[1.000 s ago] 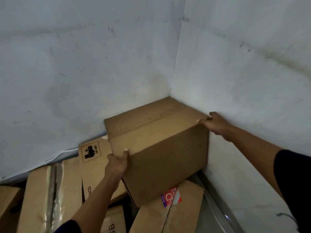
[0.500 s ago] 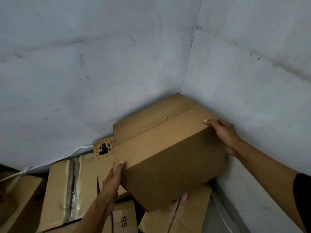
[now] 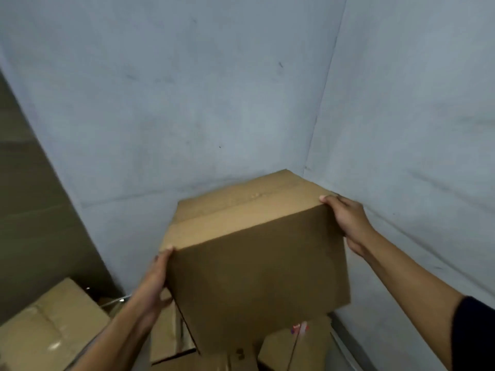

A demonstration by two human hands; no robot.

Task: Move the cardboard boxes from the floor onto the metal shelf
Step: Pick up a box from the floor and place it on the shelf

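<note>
Cardboard fills the middle of the view: one plain brown box (image 3: 257, 253) is held up off the pile, tilted so its taped top face leans toward the wall corner (image 3: 310, 145) and its shaded front face looks at the camera; the far top corner of the box sits just beside the seam where the two pale walls meet, though whether it touches cannot be told.

Left hand (image 3: 154, 285) lies flat against the box's left side at the near top corner, fingers fairly straight and together, fingertips reaching up to the top edge; right hand (image 3: 348, 223) grips the right top corner, thumb curled onto the top edge and the fingers wrapped behind the right side; between the two the box is clamped from both flanks.

Room on the right is tight; the right forearm (image 3: 409, 279) runs near the right-hand wall (image 3: 417, 156), with only a narrow strip between the box's right edge and that wall; the left is more open, where a darker brownish panel (image 3: 34, 210) slants away along the frame's edge.

Below the held box, other cardboard boxes lie jumbled; a large one (image 3: 51, 328) at the lower left, well apart; another (image 3: 167, 338) just under the left wrist; a third (image 3: 300, 346) beneath the box's lower right corner, with a blurred red and white label (image 3: 299, 328) on it; a dark sleeve (image 3: 474, 333) shows at the right edge.
</note>
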